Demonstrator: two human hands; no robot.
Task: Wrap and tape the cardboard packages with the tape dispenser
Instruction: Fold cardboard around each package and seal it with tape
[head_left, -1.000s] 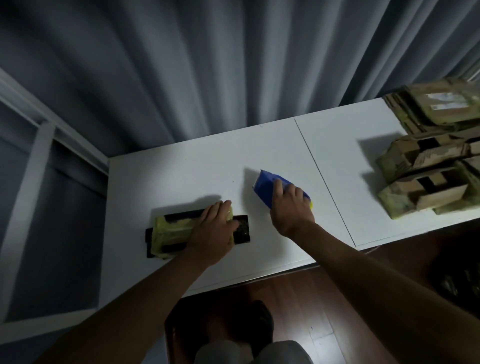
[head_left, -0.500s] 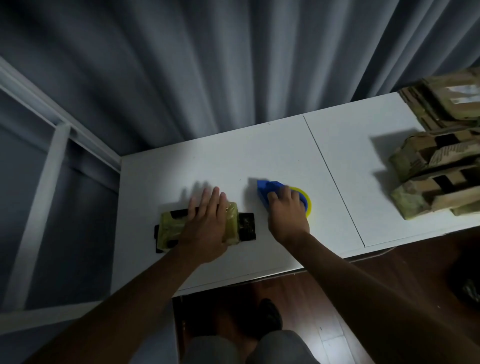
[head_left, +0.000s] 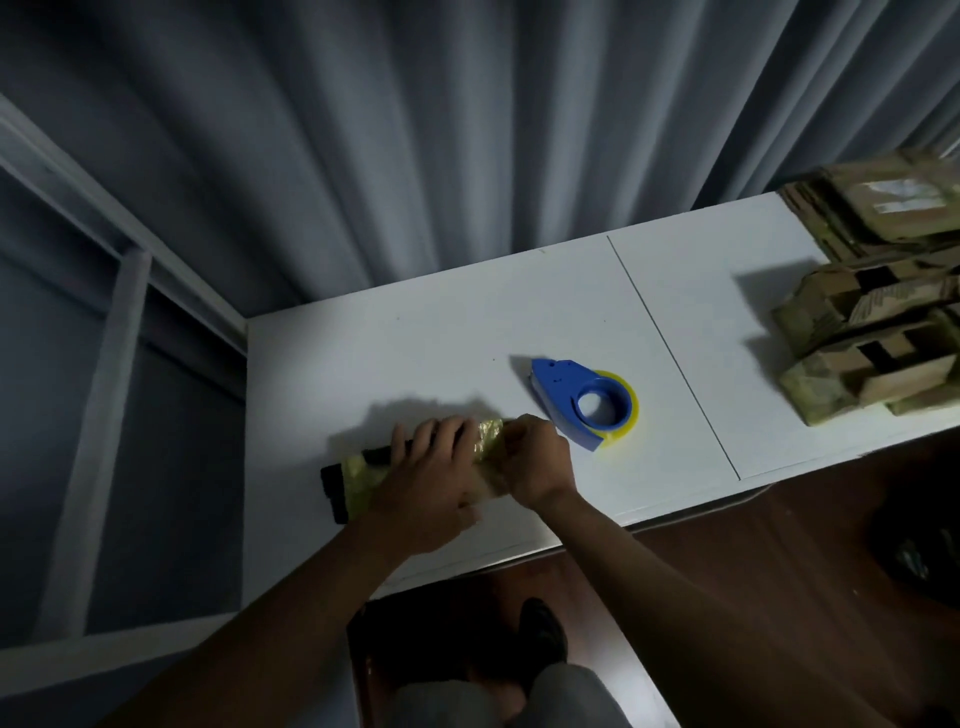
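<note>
Low and left of centre in the frame, my left hand (head_left: 431, 483) lies across the taped package (head_left: 363, 467), fingers curled over its far edge and gripping it against the white table (head_left: 415, 353). My right hand (head_left: 535, 462) pinches the package's right end, where the yellowish tape is crinkled. The package's black left end sticks out past my fingers.

The tape dispenser (head_left: 582, 400) lies loose on its side just right of my right hand, near centre frame, apart from it. The risk I see is the tape end folding onto itself or lifting if my pinch slips, since it already looks wrinkled. If I turn the package carelessly, my right wrist could knock the dispenser toward the table's near edge. The finished packages (head_left: 872, 364) stacked at right of frame are well clear.
</note>
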